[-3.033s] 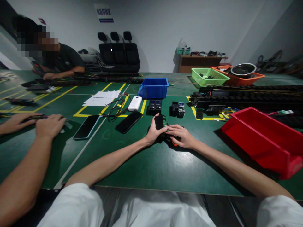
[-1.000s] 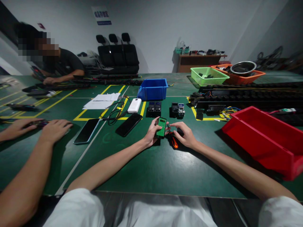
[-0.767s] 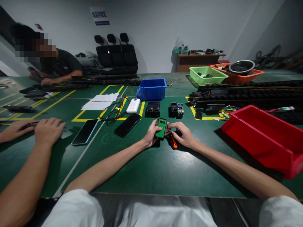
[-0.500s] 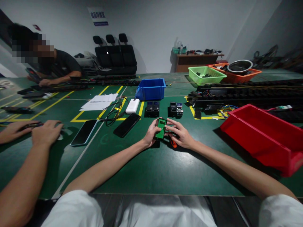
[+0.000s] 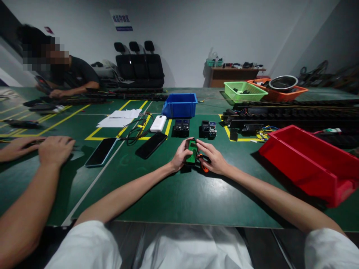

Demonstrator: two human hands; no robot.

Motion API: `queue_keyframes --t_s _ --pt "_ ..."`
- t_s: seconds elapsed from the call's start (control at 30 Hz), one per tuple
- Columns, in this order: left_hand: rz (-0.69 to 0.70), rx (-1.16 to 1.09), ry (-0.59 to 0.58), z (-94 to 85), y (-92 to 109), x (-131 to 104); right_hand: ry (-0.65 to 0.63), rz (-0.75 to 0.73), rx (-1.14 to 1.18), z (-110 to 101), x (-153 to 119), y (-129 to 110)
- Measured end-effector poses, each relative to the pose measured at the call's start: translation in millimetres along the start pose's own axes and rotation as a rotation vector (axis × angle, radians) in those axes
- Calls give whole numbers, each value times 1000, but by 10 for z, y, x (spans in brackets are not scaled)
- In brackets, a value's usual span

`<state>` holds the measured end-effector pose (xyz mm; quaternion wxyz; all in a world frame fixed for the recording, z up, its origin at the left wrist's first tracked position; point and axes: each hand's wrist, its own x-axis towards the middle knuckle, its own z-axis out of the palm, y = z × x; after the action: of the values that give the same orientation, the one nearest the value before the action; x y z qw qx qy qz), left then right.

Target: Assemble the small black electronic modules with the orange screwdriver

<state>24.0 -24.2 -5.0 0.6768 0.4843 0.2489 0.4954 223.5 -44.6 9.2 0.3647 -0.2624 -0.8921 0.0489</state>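
Note:
A small device with a green face [image 5: 191,152] is held upright near the middle of the green table [image 5: 168,194]. My left hand [image 5: 179,156] grips it from the left, thumb across its face. My right hand [image 5: 213,157] is at its right edge, fingertips touching its upper corner, and also holds orange-handled scissors [image 5: 204,164] whose far end is hidden. Beyond the hands stand small black modules [image 5: 181,127] and another group of modules [image 5: 208,129]. Left of my hands lies a black phone [image 5: 151,145].
A red bin [image 5: 303,164] is at the right, a blue bin [image 5: 181,105] at the back. Another phone [image 5: 101,152], a white power bank [image 5: 158,123], papers and cables lie left. Another person's hands [image 5: 54,149] rest at far left; a further person sits behind.
The view has shifted slightly. My right fingers have moved a little closer to the top of the green-faced device, and both hands keep their hold.

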Motion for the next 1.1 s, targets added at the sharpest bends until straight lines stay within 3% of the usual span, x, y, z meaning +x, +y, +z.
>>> queue_keyframes --t_s 0.57,1.1 --pt "182 284 -8 -24 -12 -4 -21 -7 -7 16 -14 2" --pt "136 319 0 67 -5 -29 15 15 1 -4 -55 -19"
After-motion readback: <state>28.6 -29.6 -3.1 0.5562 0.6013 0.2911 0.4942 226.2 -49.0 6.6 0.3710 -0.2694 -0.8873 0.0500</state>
